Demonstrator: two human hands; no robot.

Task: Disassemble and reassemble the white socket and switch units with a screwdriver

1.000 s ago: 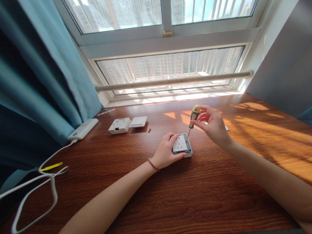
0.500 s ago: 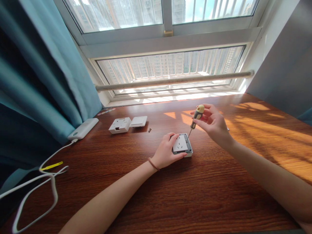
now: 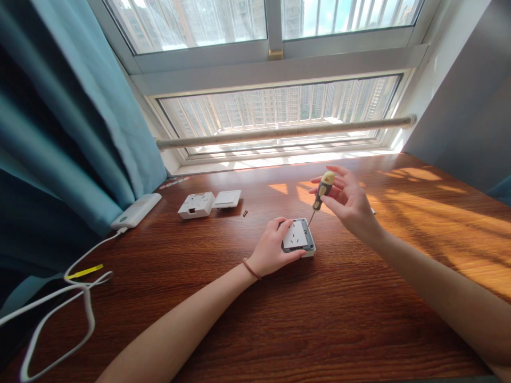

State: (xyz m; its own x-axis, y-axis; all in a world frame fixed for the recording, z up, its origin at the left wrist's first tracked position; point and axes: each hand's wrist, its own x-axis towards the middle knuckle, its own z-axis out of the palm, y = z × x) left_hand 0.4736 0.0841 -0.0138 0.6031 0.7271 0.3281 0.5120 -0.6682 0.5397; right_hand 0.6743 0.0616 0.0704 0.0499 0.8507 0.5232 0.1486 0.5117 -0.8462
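Observation:
A white wall socket (image 3: 295, 235) on a grey frame and white box lies on the wooden table. My left hand (image 3: 275, 243) is wrapped round its left side, thumb along the near edge and fingers on the far edge. The screwdriver (image 3: 324, 190), with a grey and yellow handle, leans to the right above the socket. Its tip meets the right side of the grey frame; the screw there is too small to make out. My right hand (image 3: 348, 201) grips the handle between thumb and fingers, with some fingers loosely spread.
At the back left lie a white mounting box (image 3: 196, 205), a white switch panel (image 3: 227, 199) and small screws (image 3: 245, 213). A white power bank (image 3: 136, 210) with a white cable (image 3: 91, 314) sits by the blue curtain (image 3: 99, 96). A yellow strip (image 3: 85, 271) lies near the cable.
The fingers of my right hand have shifted and loosened round the screwdriver handle, with the thumb a little farther right. My left hand and the socket have stayed in place.

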